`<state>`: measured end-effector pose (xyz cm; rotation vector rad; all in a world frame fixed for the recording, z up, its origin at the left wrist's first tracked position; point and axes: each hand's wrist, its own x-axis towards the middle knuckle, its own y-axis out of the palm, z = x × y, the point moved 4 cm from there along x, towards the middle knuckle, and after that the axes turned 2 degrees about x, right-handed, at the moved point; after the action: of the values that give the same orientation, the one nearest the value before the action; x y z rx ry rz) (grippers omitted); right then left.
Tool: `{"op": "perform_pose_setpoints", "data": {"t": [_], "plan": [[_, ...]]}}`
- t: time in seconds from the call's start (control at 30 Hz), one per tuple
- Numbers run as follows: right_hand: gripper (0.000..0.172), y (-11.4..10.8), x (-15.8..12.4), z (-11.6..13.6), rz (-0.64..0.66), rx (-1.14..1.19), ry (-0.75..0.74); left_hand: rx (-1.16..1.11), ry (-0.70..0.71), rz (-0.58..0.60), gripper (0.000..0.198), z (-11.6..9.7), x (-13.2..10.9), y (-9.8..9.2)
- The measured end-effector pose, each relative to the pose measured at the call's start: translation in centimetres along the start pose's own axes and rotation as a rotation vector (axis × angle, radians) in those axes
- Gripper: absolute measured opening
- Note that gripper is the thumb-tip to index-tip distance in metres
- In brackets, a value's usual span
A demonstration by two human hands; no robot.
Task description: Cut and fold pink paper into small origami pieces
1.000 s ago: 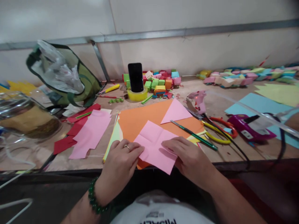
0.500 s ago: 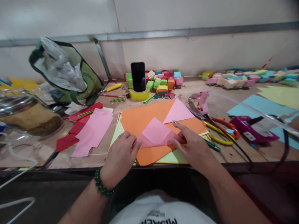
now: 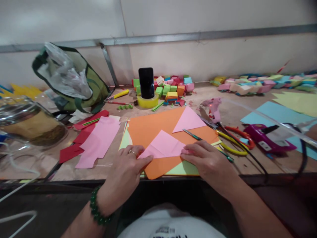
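Observation:
A pink paper point(image 3: 163, 148) folded into a triangle lies on an orange sheet point(image 3: 148, 127) at the table's near edge. My left hand point(image 3: 127, 168), with a ring and a green bead bracelet, presses its fingertips on the triangle's left corner. The fingers of my right hand point(image 3: 208, 160) lie flat on its right corner. A second pink triangle point(image 3: 187, 119) rests further back on the orange sheet. A green pencil point(image 3: 195, 135) lies just beyond my right hand.
Pink and red paper pieces point(image 3: 97, 140) lie at left, beside a green bag point(image 3: 71, 79) and a glass jar point(image 3: 29, 122). A phone point(image 3: 146, 82) stands in a yellow tape roll before coloured paper cubes point(image 3: 170, 87). Glue guns point(image 3: 266, 137), scissors point(image 3: 235, 138) and blue paper point(image 3: 274, 114) sit at right.
The pink square, flat a second ago, was folded over in half into a triangle. Both hands now press its two bottom corners down.

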<state>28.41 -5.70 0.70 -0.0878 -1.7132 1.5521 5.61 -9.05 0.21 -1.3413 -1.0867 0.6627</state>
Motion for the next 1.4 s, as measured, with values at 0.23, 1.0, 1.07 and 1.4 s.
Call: {"op": "perform_pose_setpoints", "data": {"t": [0.23, 1.0, 1.07, 1.4], "plan": [[0.040, -0.5, -2.8, -0.8, -0.004, -0.057, 0.117, -0.213, -0.138, -0.053, 0.031, 1.2, -0.1, -0.9], [0.046, -0.3, 0.9, 0.3, -0.150, 0.273, -0.017, -0.006, 0.206, -0.124, 0.032, -4.5, 0.0, -1.2], [0.047, -0.1, 0.5, 0.2, -0.125, 0.297, -0.011, -0.077, 0.171, -0.050, 0.043, -3.7, -0.2, -1.2], [0.062, 0.5, -0.5, -0.9, 0.025, 0.366, 0.231, -0.331, 0.016, -0.042, 0.038, -0.1, 1.2, -0.1]]}}
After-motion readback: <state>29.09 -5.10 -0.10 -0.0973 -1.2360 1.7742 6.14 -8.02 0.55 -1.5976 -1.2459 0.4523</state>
